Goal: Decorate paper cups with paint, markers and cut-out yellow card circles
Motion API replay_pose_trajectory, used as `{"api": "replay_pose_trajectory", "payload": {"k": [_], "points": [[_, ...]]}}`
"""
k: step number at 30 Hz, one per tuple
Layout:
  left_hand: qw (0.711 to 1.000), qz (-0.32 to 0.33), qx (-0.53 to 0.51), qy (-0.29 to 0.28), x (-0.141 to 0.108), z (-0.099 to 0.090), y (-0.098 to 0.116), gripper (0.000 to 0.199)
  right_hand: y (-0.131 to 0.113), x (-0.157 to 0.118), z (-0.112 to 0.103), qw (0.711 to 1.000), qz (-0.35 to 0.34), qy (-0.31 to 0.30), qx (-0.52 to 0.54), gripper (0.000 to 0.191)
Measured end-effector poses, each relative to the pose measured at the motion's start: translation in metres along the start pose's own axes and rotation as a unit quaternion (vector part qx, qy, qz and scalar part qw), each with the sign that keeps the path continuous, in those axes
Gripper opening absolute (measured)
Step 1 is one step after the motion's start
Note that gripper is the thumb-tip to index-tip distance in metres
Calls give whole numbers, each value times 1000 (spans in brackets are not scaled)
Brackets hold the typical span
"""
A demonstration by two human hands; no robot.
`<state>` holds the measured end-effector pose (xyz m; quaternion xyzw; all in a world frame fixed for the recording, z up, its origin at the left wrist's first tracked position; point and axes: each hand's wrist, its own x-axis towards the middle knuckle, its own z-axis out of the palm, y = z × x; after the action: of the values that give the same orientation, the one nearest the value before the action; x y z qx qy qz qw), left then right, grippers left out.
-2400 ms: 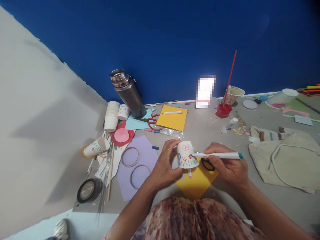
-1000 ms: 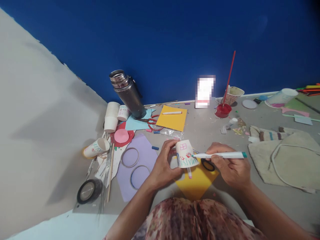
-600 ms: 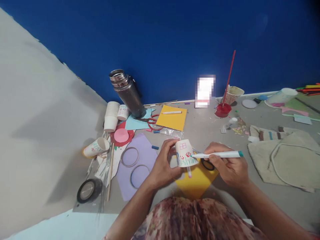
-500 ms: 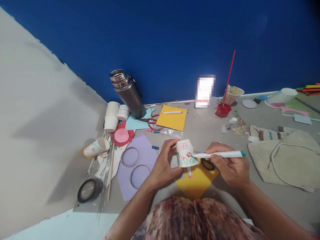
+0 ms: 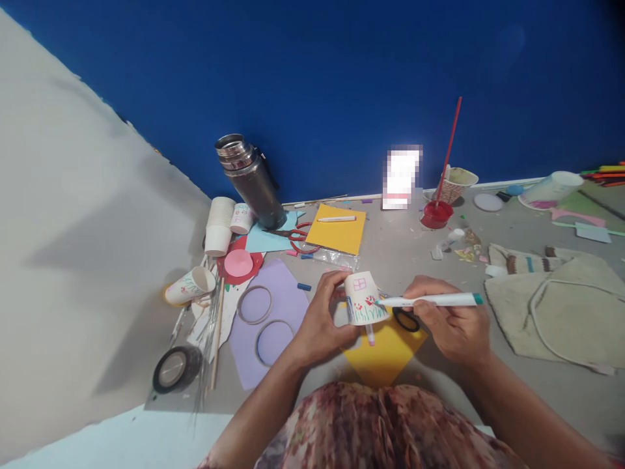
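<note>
My left hand (image 5: 326,320) is closed around the side of a white paper cup (image 5: 364,314), which is held upside down. Drawn on the cup are a pink window, red flowers and green grass. In my right hand (image 5: 452,322) is a white felt-tip pen (image 5: 430,300) with a green end, its tip at the cup's right side by the flowers. Below the cup lies a yellow sheet (image 5: 383,358) with another pen (image 5: 370,334) partly hidden by the cup. Black-handled scissors (image 5: 406,320) lie between my hands, partly covered.
To the left are a purple sheet (image 5: 244,345) with two rings, a tape roll (image 5: 170,370), stacked cups (image 5: 218,228) and a steel flask (image 5: 254,185). Red-handled pliers (image 5: 293,233) lie behind. On the right are a red pot (image 5: 436,215) and a cloth bag (image 5: 576,312).
Almost nothing differs. The view has shifted very slightly, and the pen tip stays at the cup's right side.
</note>
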<state>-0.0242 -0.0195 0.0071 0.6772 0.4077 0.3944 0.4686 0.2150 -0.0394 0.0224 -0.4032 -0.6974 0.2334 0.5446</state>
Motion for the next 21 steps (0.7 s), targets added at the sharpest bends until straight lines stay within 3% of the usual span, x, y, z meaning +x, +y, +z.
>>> {"api": "replay_pose_trajectory", "payload": {"k": [21], "points": [[998,37,51,-10,-1,0,2,79,-7,8,4,999,-15,-26,-40,14]]}}
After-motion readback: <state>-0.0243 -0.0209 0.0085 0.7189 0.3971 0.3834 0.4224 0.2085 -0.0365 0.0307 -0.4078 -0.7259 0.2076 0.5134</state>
